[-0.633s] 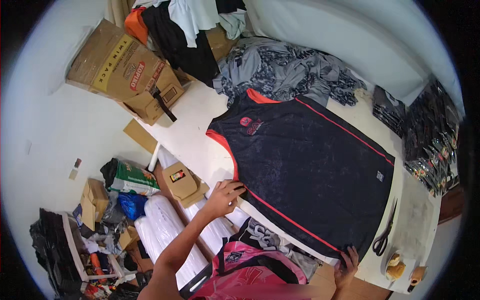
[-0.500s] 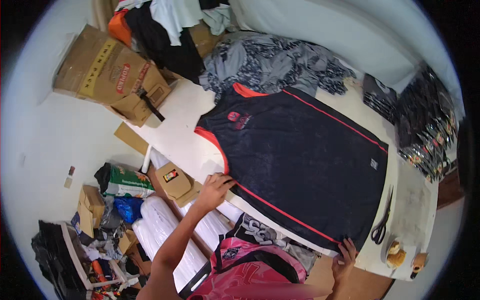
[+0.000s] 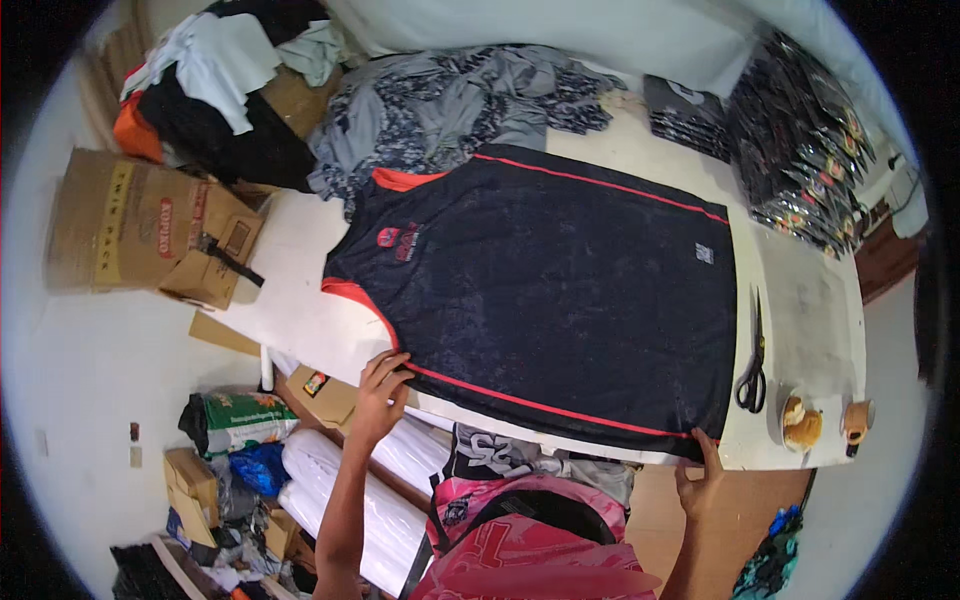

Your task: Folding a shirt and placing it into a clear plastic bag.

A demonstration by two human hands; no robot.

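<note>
A black sleeveless jersey [image 3: 570, 300] with red piping and orange-red neck and armhole lining lies spread flat on the white table [image 3: 290, 245]. At the near edge, just below the armhole, my left hand [image 3: 385, 388] has its fingers closed on the side seam. My right hand [image 3: 703, 468] grips the near corner of the hem, where the cloth partly hides its fingers. Black-handled scissors [image 3: 752, 384] rest to the right of the hem, apart from both hands.
Crumpled grey patterned fabric [image 3: 440, 100] lies behind the jersey. Stacks of bagged dark garments [image 3: 800, 150] stand at the back right. A bowl of food [image 3: 802, 425] and a brown tape roll [image 3: 857, 420] sit near the right edge. Cardboard box [image 3: 140, 230] at left; white wrapped rolls [image 3: 345, 490] below.
The view has turned, so the table and jersey appear farther left and straighter. Both hands remain at the same places on the jersey's near edge.
</note>
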